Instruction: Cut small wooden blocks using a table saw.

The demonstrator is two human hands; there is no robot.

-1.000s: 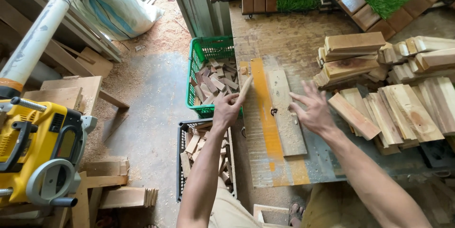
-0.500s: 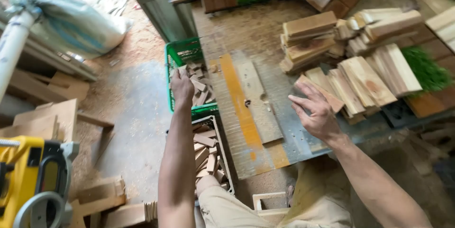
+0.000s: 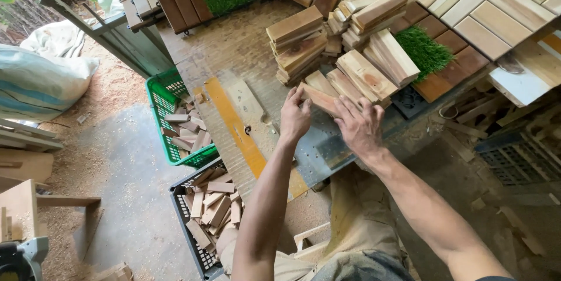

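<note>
Both hands are gripping one short wooden block [image 3: 318,99] just above centre frame, at the near end of a row of leaning blocks [image 3: 362,73]. The left hand [image 3: 295,118] is clamping the block's left end, fingers curled over its top edge. The right hand [image 3: 360,126] is lying over the block's right portion, fingers slightly spread and pressing down; its thumb is hidden beneath the hand.

Containers: a green plastic basket [image 3: 156,103] is sitting on the floor at centre left, holding a loose heap of small wood offcuts [image 3: 186,129]. A black crate [image 3: 182,202] is sitting directly below it, toward the lower centre, filled with similar offcuts [image 3: 216,199]; its lower end is being covered by the person's left arm and knee.

Visibility limits: the workbench [image 3: 234,41] surface under the hands is partly obscured by both forearms. Stacked blocks [image 3: 298,44] are standing behind the leaning row. A white sack [image 3: 41,82] is cut off at the left edge. A grey machine part at lower left is cropped and cannot be identified.
</note>
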